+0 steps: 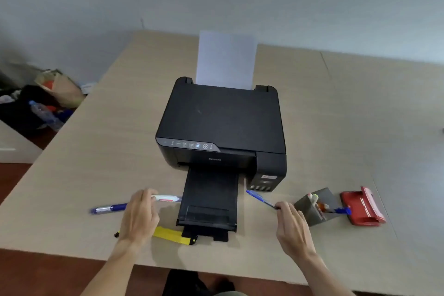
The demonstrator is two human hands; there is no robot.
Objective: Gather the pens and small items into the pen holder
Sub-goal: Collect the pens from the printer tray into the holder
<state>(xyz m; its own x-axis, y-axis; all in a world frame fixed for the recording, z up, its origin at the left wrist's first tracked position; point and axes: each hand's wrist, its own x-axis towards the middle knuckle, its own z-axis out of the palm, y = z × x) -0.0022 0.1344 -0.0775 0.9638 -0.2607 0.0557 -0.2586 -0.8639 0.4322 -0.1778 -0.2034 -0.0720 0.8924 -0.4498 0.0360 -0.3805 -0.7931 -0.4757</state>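
your left hand (140, 215) closes over a white pen-shaped tube with red print (167, 198), fingers curled around its near end while the tip points away to the right toward the black printer's extended output tray (209, 204). your right hand (292, 224) pinches the lower end of a slim blue ballpoint pen (260, 199), which angles up and to the left from your fingertips, its tip just beside the front corner of the black inkjet printer (222, 125). just to the right of that hand lies the grey pen holder (317, 205), tipped on its side on the pale wooden table (96, 151), with a few markers showing in its mouth and a blue pen (341, 211) jutting from it to the right. beyond the holder, farther right, sits a red hole punch (362, 206). to the left of your left hand, a purple-and-silver marker (108, 208) rests flat on the table, partly hidden behind your knuckles. beneath that same hand, toward the table's near edge, a yellow strip with black ends (173, 235) lies flat, one end covered by your wrist. a white sheet of paper (225, 60) stands in the printer's rear feed.
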